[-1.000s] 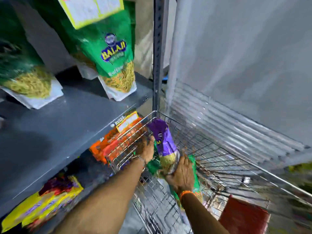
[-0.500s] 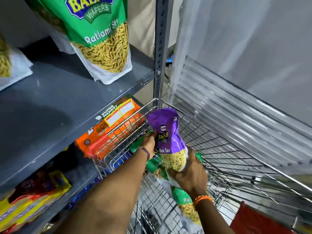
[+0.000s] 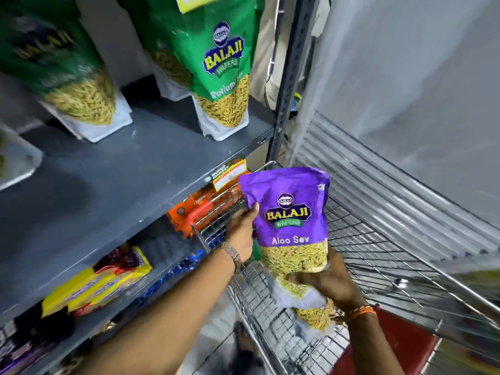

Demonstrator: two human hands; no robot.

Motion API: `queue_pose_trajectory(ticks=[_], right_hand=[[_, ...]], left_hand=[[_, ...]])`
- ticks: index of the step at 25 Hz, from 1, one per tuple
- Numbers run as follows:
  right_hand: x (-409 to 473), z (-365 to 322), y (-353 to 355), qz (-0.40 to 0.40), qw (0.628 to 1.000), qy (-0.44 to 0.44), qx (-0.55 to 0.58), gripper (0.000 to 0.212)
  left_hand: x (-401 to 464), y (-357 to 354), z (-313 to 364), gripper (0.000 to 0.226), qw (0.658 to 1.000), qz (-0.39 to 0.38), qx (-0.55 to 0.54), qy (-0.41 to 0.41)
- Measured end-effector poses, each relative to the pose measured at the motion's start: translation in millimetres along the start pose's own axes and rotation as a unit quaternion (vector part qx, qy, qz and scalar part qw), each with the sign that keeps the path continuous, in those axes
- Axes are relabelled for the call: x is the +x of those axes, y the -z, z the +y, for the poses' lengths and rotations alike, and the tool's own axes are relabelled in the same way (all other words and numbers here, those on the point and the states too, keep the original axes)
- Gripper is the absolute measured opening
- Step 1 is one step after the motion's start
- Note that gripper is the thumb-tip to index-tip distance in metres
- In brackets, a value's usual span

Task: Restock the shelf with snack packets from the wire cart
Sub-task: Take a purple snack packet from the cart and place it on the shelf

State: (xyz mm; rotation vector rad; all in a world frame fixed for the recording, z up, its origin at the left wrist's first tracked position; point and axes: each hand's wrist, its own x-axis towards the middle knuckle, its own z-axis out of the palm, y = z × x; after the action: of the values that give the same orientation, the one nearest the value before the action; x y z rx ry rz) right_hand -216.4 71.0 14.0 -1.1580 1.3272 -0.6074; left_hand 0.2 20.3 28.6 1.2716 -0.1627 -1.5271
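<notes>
A purple Aloo Sev snack packet (image 3: pixel 288 220) is held upright above the wire cart (image 3: pixel 378 255). My left hand (image 3: pixel 240 234) grips its left edge, and my right hand (image 3: pixel 331 282) holds its white bottom from the right. Under the purple packet another packet (image 3: pixel 313 318) shows in the cart, mostly hidden. The grey shelf (image 3: pixel 130 169) lies to the left, with two green Ratlami Sev packets standing on it: one (image 3: pixel 219 77) near the upright, one (image 3: pixel 67 77) further left and blurred.
A grey shelf upright (image 3: pixel 286 85) stands between shelf and cart. Orange packets (image 3: pixel 205 207) and yellow packets (image 3: pixel 94 288) fill the lower shelf. A corrugated metal panel (image 3: pixel 392 185) and wall lie right of the cart. Something red (image 3: pixel 400 345) sits beneath the cart's right side.
Both hands have lifted the purple packet up out of the cart and turned its front towards me. The view has tilted up toward the shelf.
</notes>
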Motion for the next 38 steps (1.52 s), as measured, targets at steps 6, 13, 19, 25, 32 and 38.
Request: queue_pose_trajectory(ticks=[6,13,19,25,32,38], right_hand=[[-28,-68,-37,-0.083,0.993,0.07,0.046,0.07],[-23,-155,-163,-0.228,0.964,0.14,-0.01,0.063],[-36,-219,-327,-0.349,0.918,0.179,-0.063,0.049],[-43,-238,-479,-0.426,0.874,0.223,-0.07,0.06],[-52,-230,-572,-0.411,0.877,0.234,-0.081,0.065],[-56,-219,-599,-0.355,0.901,0.234,-0.083,0.068]], left_hand=[[-95,40,77,0.005,0.994,-0.016,-0.054,-0.094],[-181,140,177,0.005,0.96,0.078,-0.125,-0.237],[-258,257,253,0.004,0.899,0.181,-0.182,-0.355],[-318,352,287,0.017,0.83,0.282,-0.195,-0.44],[-333,417,296,0.022,0.783,0.308,-0.242,-0.482],[-319,440,297,0.021,0.741,0.372,-0.293,-0.475]])
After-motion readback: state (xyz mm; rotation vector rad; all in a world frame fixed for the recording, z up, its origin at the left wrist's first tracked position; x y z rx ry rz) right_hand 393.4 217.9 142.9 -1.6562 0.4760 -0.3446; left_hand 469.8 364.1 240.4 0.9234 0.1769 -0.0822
